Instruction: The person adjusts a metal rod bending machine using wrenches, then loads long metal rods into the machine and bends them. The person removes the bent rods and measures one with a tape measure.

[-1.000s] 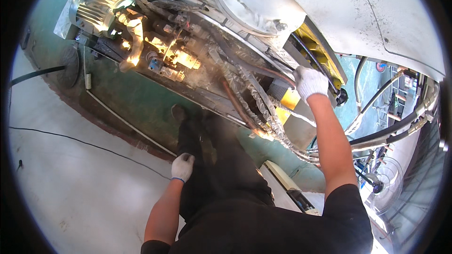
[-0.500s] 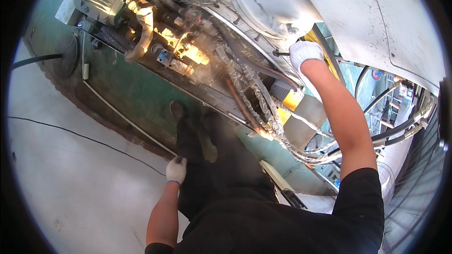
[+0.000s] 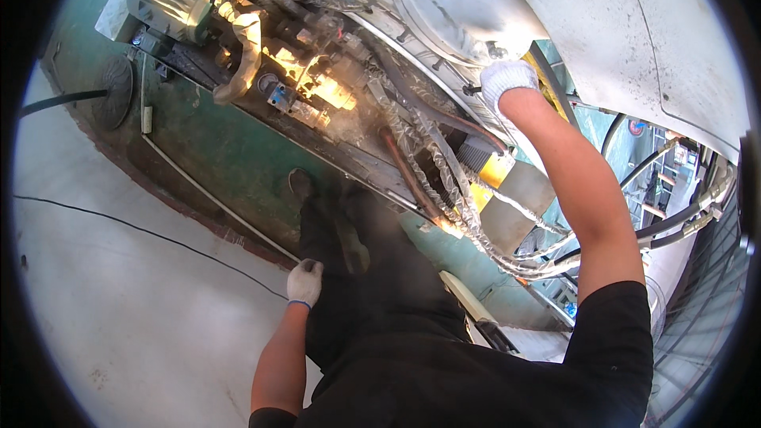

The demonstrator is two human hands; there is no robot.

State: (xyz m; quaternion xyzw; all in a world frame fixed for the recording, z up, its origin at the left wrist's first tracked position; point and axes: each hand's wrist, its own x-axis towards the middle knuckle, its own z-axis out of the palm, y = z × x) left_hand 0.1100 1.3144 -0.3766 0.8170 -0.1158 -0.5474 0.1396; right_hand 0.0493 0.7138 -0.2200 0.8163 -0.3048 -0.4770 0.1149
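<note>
Fingers on the gloved right hand [image 3: 508,82] are hidden under its back, so how far they are spread and what they grip is not visible. A dark peg [image 3: 471,90] juts out just beside it along the upper rail [image 3: 444,84] of the machine frame, below the rim of the silver tank [image 3: 464,8]. The left hand [image 3: 305,281] hangs by the thigh, fingers curled inward; whether anything sits inside the curl is hidden. The white pole [image 3: 222,192] on the floor [image 3: 158,309] runs up to that hand, touching or merely behind it. Pulling back carelessly could snag the glove on the peg; leaning further over the frame's near edge could bring the arm onto the foil-wrapped hoses [image 3: 432,166]; a loose pole could trip the foot.
</note>
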